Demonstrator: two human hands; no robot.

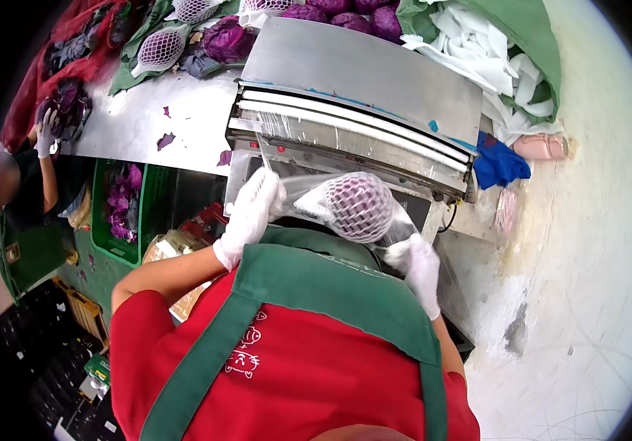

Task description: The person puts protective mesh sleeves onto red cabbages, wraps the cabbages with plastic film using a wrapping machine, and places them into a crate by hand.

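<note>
A purple cabbage in a white foam net point(360, 207) sits in front of my chest, with clear plastic film point(301, 184) around and beside it. My left hand point(251, 213), in a white glove, is closed on the film to the left of the cabbage. At the cabbage's lower right, my gloved right hand point(415, 266) is closed on the film too. Just beyond the hands stands a metal wrapping machine point(360, 73) with white rollers point(352, 125).
Purple cabbages point(352, 22) lie behind the machine. A green sack point(529, 37) holds white foam nets point(470, 44). A blue cloth point(501, 162) and pink bottle point(541, 146) are at right. Green crate point(140, 220) at left; a co-worker's gloved hand point(45, 131) handles cabbage leaves.
</note>
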